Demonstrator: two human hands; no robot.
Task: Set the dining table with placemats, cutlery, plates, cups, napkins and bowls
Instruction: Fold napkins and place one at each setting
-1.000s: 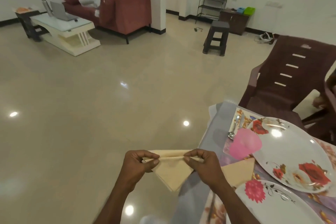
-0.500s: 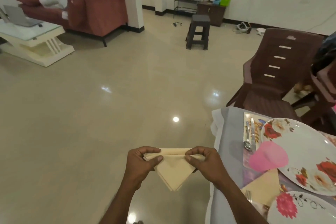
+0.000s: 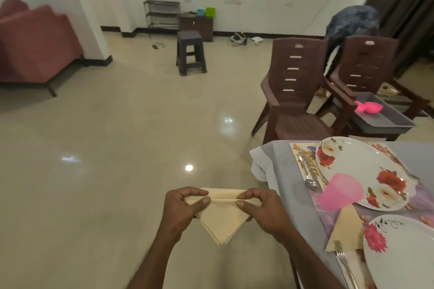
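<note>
Napkin (image 3: 220,218) — soft, light, floppy cloth, I judge — my left hand (image 3: 180,209) and right hand (image 3: 263,209) both pinch its folded top edge, best hold.

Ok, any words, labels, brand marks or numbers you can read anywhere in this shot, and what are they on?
None readable.
Plates: flower prints only, no lettering.
Pink cup: no mark.
Napkin held by left hand and right hand: plain.
Pale patches atop the chair backs: too blurred to read.
</note>
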